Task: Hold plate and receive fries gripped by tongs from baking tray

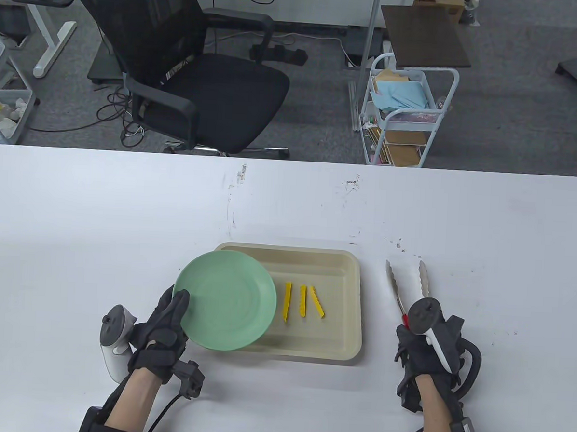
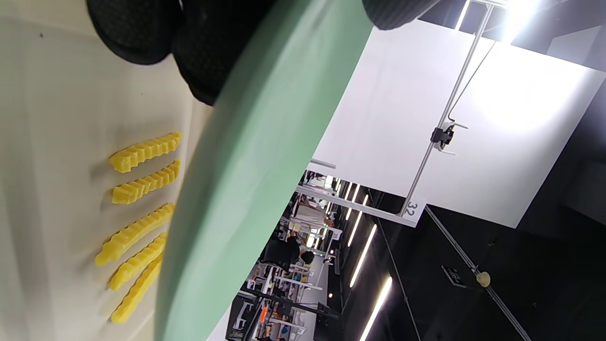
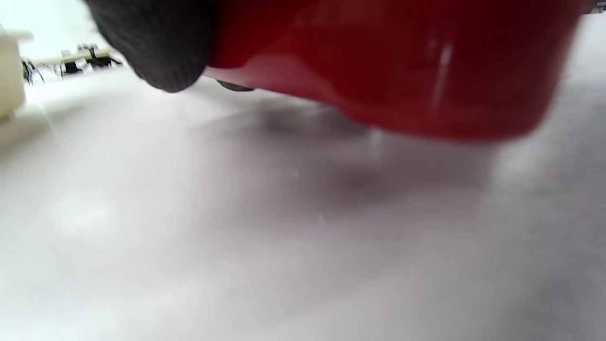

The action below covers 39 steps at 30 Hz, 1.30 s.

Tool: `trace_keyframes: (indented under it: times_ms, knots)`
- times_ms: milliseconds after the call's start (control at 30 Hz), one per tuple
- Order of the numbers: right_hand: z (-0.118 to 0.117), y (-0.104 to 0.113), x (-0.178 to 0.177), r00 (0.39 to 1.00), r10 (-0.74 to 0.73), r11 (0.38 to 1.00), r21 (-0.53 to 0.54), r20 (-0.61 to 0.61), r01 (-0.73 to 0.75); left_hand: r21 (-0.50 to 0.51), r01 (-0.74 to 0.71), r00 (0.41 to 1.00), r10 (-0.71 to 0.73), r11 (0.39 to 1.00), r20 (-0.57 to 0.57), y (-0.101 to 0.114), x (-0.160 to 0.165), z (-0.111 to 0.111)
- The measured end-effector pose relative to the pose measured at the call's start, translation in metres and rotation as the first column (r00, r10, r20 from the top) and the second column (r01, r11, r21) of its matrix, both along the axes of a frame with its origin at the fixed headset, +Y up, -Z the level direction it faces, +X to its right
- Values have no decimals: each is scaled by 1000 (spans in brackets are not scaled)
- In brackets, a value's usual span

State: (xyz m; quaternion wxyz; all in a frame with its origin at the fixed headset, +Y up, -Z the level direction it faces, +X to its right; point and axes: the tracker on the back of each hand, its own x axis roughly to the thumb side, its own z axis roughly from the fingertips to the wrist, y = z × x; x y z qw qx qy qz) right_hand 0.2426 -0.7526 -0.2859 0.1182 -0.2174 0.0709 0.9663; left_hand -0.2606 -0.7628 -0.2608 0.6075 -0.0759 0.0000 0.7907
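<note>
With the left hand (image 1: 161,332) pinching the plate (image 1: 226,299) rim over the tray (image 1: 343,277), keep it level beside the fries (image 1: 303,301) while the right hand (image 1: 426,349), finger state unclear, lifts the tongs (image 1: 408,285).

Mint-green plate (image 1: 226,299), beige tray (image 1: 343,277), yellow crinkle-ridged fries (image 1: 303,301), silver red-handled tongs (image 1: 405,285), black-gloved hands (image 1: 164,332).

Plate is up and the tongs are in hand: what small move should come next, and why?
Probably swing the tongs left over the baking tray toward the fries. The right hand holds them open beside the tray, while the left hand holds the empty plate over it.
</note>
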Motion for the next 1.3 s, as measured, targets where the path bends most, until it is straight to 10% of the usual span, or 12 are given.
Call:
trace_keyframes:
  times_ms: [333, 700, 1300]
  knots:
    - [29, 70, 8, 962, -204, 904, 341, -184, 257, 15, 9, 1000, -8, 1000, -28, 2, -3, 1]
    - [34, 75, -68, 898, -23, 974, 193, -438, 119, 29, 26, 999, -25, 999, -46, 5, -8, 3]
    - [29, 61, -118, 824, 321, 947, 134, -466, -292, 31, 58, 997, -56, 998, -60, 4, -11, 1]
